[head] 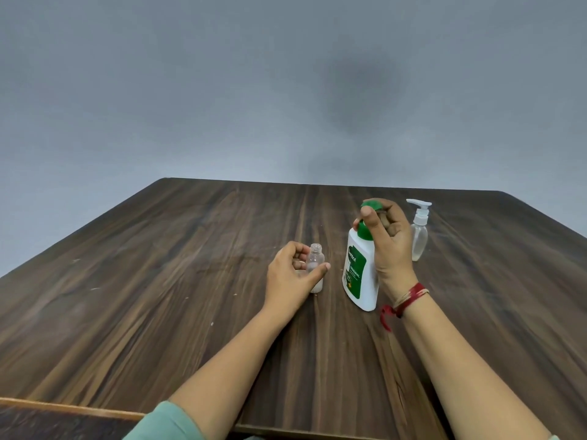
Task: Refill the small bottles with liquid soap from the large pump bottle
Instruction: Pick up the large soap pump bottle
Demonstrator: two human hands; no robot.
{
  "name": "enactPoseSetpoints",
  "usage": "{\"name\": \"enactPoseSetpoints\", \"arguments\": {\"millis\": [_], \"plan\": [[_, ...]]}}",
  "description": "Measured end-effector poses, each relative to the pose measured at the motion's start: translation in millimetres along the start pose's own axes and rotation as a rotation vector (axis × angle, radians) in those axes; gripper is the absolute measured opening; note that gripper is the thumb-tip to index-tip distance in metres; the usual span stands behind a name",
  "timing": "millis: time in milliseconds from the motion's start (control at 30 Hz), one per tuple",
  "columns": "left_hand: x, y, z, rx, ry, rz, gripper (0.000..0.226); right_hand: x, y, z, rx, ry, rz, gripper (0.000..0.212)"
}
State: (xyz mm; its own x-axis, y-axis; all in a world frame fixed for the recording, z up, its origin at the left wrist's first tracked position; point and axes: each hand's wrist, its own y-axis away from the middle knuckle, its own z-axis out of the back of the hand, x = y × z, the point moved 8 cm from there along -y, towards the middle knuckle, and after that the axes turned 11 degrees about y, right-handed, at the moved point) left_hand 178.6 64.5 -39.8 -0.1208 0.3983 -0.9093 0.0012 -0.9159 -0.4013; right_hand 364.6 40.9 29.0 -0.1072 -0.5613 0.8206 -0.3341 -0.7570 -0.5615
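I saw the table open left and far. Pump bottle and clear dispenser crowded the right.

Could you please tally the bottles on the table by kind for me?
Large white pump bottle with green top: 1
Small clear bottle with white pump: 1
Small clear bottle, open neck, no cap: 1
Total: 3 bottles

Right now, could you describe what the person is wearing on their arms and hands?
Both forearms are bare. The left hand wears nothing that shows; a pale green sleeve is pushed up near that elbow. The right hand has a red thread band wound round the wrist, with paler strands and a loose red end hanging. No gloves or watch are visible.
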Motion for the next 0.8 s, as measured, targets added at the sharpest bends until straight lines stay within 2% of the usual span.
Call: {"name": "enactPoseSetpoints", "arguments": {"millis": [500,800], "plan": [[0.0,0.1,-1.2,0.008,-0.002,-0.006,0.031,-1.0,-9.1,-2.4,0.049,-0.015,-0.03,0.039],[1.4,-0.4,-1.6,-0.001,0.011,0.0,0.03,6.9,-3.9,-3.5,0.06,0.033,0.037,0.04]]}}
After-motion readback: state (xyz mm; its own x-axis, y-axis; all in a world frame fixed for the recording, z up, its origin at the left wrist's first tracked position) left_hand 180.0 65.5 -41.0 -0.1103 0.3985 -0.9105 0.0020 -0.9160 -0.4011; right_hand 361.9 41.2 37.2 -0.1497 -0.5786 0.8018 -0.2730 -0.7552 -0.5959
